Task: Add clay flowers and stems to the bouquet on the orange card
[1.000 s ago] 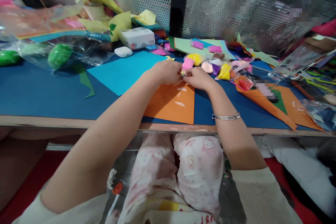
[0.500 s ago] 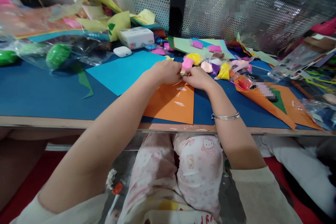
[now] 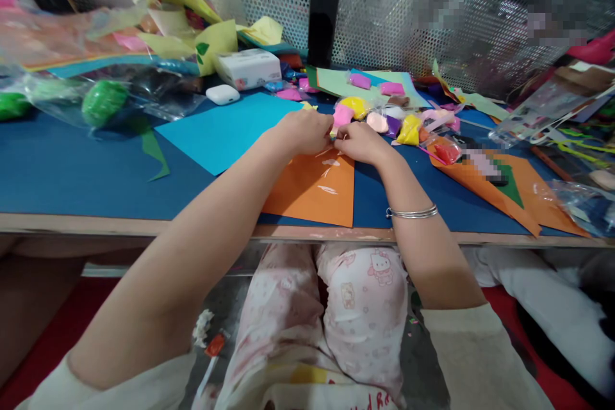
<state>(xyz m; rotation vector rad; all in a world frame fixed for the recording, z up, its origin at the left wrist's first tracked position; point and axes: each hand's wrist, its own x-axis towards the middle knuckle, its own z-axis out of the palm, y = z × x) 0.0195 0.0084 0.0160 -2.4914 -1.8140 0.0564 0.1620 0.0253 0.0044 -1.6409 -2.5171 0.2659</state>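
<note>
Fingers curled, my left hand (image 3: 310,130) is over the far part of an orange sheet (image 3: 307,195) that bears white strokes. My right hand (image 3: 361,141) meets it there, thumb and fingers pinched together, a silver bracelet on that wrist. Whatever lies between the two sets of fingertips is too small and covered to name. A blue sheet (image 3: 225,128) lies partly under my left forearm. Just beyond the hands are packets of soft clay: a pink packet (image 3: 343,116) and a yellow packet (image 3: 354,107).
A dark phone (image 3: 322,27) leans on the perforated metal screen (image 3: 384,6). To the left are a white earbud case (image 3: 222,95), a white box (image 3: 250,69) and bagged green clay (image 3: 106,104). Folded orange paper (image 3: 485,192) lies at right, near a clear plastic container (image 3: 528,109).
Both hands stay at the same spot on the orange sheet, with barely any finger movement. The whole view has shifted very slightly.
</note>
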